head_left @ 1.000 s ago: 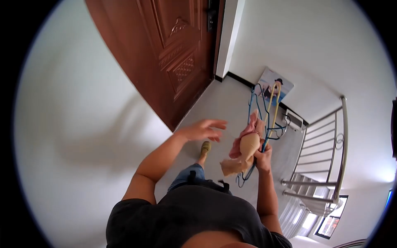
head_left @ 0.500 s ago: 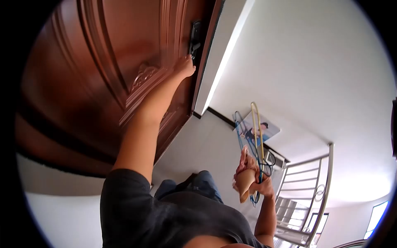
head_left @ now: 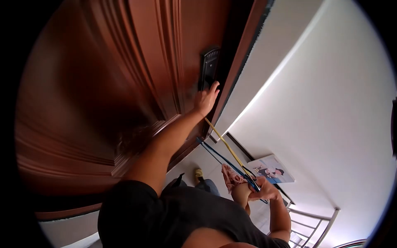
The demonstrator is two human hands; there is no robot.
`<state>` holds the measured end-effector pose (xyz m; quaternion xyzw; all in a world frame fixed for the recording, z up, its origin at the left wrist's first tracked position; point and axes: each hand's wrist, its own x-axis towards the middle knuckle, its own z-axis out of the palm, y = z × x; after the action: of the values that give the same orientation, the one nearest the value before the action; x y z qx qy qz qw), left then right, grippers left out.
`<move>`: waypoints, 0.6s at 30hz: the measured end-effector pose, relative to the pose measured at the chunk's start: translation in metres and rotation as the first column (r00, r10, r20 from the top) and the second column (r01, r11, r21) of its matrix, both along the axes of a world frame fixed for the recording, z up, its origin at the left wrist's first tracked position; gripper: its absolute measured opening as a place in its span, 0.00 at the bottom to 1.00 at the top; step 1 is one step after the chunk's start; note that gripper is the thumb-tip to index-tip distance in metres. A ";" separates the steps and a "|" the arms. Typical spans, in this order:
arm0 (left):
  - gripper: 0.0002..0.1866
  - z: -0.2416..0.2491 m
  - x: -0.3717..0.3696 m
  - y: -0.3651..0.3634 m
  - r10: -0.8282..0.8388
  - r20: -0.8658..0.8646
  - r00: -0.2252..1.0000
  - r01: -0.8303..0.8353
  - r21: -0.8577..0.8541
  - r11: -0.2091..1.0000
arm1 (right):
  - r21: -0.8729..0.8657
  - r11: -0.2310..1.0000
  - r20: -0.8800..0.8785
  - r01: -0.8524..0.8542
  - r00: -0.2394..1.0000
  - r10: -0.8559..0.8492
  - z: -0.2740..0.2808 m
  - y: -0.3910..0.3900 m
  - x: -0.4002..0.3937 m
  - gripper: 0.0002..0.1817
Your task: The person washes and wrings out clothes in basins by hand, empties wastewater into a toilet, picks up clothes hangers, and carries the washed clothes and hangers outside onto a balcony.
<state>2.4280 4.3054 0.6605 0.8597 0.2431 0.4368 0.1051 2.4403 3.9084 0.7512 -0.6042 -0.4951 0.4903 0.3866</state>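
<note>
My left hand (head_left: 206, 101) is closed around the handle below a black lock plate (head_left: 210, 65) on a brown panelled door (head_left: 140, 62). The handle itself is mostly hidden by my fingers. Low on the right, my right hand (head_left: 265, 189) grips several coated hangers, among them a yellow hanger (head_left: 225, 142) and a blue hanger (head_left: 219, 155). Bunched against that hand is what looks like a bra (head_left: 240, 192), with pink lace and a smooth beige cup. The hangers' far ends point toward the door's lower edge.
A white wall (head_left: 322, 111) runs along the right beyond the door frame (head_left: 244, 53). A picture panel (head_left: 271, 169) leans at its foot on the pale tiled floor (head_left: 188, 163). Metal railings (head_left: 318, 227) stand at lower right.
The door looms nearer, and my view has shifted. My left hand stays at the handle. My right hand's hangers have swung toward the door, now tilting up to the left.
</note>
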 end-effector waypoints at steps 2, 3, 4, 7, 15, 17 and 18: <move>0.18 -0.013 0.007 0.004 0.002 0.108 0.994 -0.012 0.088 0.996 | 0.038 0.999 -0.037 0.007 0.999 -0.005 0.005 0.036 0.023 0.20; 0.18 -0.009 0.008 0.010 0.000 0.156 0.988 -0.023 0.147 0.989 | 0.045 0.999 -0.034 -0.027 0.999 0.028 0.005 0.045 0.039 0.16; 0.19 -0.009 0.006 0.014 0.033 0.127 0.991 -0.052 0.149 0.987 | 0.047 0.997 -0.035 -0.055 0.998 0.057 0.002 0.049 0.050 0.13; 0.20 -0.016 0.013 0.038 0.066 0.209 0.976 -0.094 0.126 0.988 | -0.054 0.993 -0.150 -0.103 0.984 0.094 -0.025 0.048 0.080 0.13; 0.14 -0.035 -0.036 0.198 0.377 -0.164 0.912 -0.406 -0.215 0.888 | 0.024 0.993 0.020 -0.116 0.993 0.115 -0.047 0.102 0.068 0.15; 0.17 0.005 -0.034 0.186 0.437 -0.249 0.864 -0.503 -0.372 0.780 | 0.085 0.987 0.063 -0.136 0.989 0.131 -0.063 0.100 0.083 0.10; 0.19 0.010 -0.037 0.200 0.450 -0.260 0.854 -0.520 -0.390 0.760 | 0.156 0.980 0.047 -0.121 0.992 0.115 -0.046 0.120 0.077 0.19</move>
<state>2.3914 4.5050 0.6700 0.7498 0.5584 0.3150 0.1638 2.5170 4.0282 0.7049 -0.5501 -0.5747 0.4599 0.3945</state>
